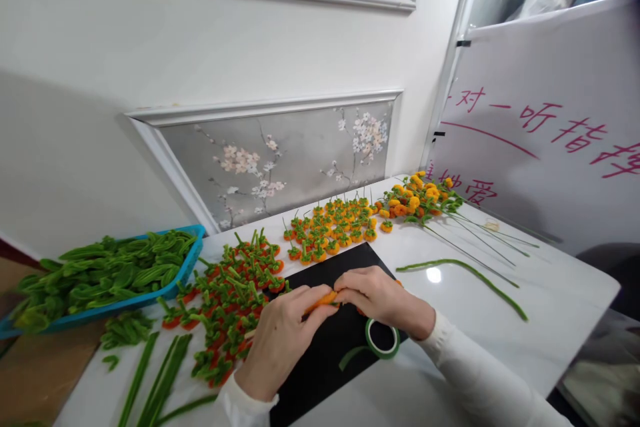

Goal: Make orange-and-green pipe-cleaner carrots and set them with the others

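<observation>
Above a black mat, my left hand pinches a small orange fuzzy pipe-cleaner piece between thumb and fingers. My right hand meets it from the right, fingertips closed on the same piece's other end; a bit of green shows there. Its exact shape is partly hidden by the fingers. Below my right wrist a roll of green tape lies on the mat, its loose end trailing left. Red-orange pieces with green stems crowd the table left of my left hand.
A blue tray of green fuzzy leaves stands at left. Green pipe-cleaner strips lie at front left. Behind the mat are small yellow-orange pieces. Yellow flowers on long stems and a curved green strip lie right; a wall borders the back.
</observation>
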### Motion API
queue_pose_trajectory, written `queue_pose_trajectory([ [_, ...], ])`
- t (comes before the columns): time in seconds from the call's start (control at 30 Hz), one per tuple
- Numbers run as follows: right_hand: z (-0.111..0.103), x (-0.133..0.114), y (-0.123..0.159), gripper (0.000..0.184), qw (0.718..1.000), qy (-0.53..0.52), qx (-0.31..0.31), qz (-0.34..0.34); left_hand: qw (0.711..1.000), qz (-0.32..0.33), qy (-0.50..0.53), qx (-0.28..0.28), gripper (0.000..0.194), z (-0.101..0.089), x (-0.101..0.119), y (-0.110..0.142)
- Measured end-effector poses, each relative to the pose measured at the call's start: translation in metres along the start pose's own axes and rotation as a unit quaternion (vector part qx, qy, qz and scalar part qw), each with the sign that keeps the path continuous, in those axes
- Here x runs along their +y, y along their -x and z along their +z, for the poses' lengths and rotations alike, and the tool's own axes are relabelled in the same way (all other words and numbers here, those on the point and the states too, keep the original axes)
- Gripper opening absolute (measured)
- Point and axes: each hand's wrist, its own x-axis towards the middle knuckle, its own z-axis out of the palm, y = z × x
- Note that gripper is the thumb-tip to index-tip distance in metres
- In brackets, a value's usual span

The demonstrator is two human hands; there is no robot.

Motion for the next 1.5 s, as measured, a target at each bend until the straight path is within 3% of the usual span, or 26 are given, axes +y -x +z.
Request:
queue_pose_trajectory([
  [0.2,-0.005,-0.006,-0.001,0.017,0.998,-0.05,-0.043,0.016,1.0,0.014,0.022,0.016,0.016,0.002,0.003,-0.001],
  [0.33,-0.002,-0.012,0.001,0.016,0.999,0.029,-0.04,0.0,0.999,0.022,-0.045,-0.008,0.013,0.008,0.004,0.001],
  [0.47,0.005,-0.013,0.002,0.018,0.995,0.084,-0.052,0.007,0.99,0.038,-0.138,-0.015,0.025,0.017,0.003,0.004],
  [0.7,0.004,-0.008,0.0,0.024,0.985,-0.087,-0.086,0.124,0.979,0.113,-0.167,0.02,0.016,0.023,-0.003,0.004],
  [0.8,0.002,-0.008,0.0,0.026,0.978,-0.115,-0.091,0.148,0.976,0.119,-0.178,0.046,0.02,0.025,-0.005,0.006],
  [1.17,-0.01,-0.006,-0.002,0.033,0.997,0.043,-0.065,0.013,0.989,0.061,-0.125,0.055,0.021,0.017,0.002,0.002],
  [1.5,-0.019,-0.008,-0.001,0.026,0.994,0.074,-0.081,-0.011,0.99,0.078,-0.08,0.087,0.022,0.009,0.01,-0.002],
])
